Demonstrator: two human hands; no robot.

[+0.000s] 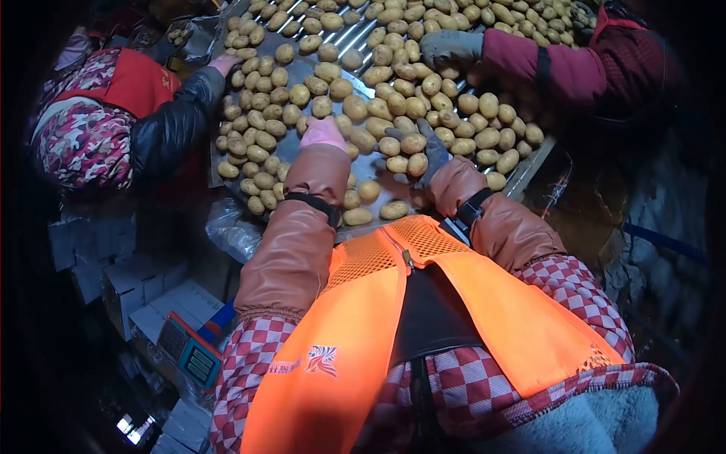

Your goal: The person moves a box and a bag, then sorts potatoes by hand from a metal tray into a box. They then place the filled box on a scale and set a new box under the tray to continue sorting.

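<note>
Many yellow-brown potatoes (378, 127) lie spread over a metal sorting table (302, 69). My left hand (324, 133), in a pink covering, is among the potatoes in the middle. Its fingers look curled together, and what they hold, if anything, is hidden. At the right, my right hand (434, 155) wears a dark glove. Its fingers and thumb curve around a potato (414, 144), with another potato (417, 164) against the palm side. A few loose potatoes (368, 191) lie at the near edge between my forearms.
Metal rollers (352, 36) carry more potatoes at the back. A co-worker's gloved hand (451, 49) reaches in from the right; another person's hand (224, 64) rests at the left edge. A clear plastic bag (233, 227), white boxes (144, 284) and a red-blue scale (189, 352) stand lower left.
</note>
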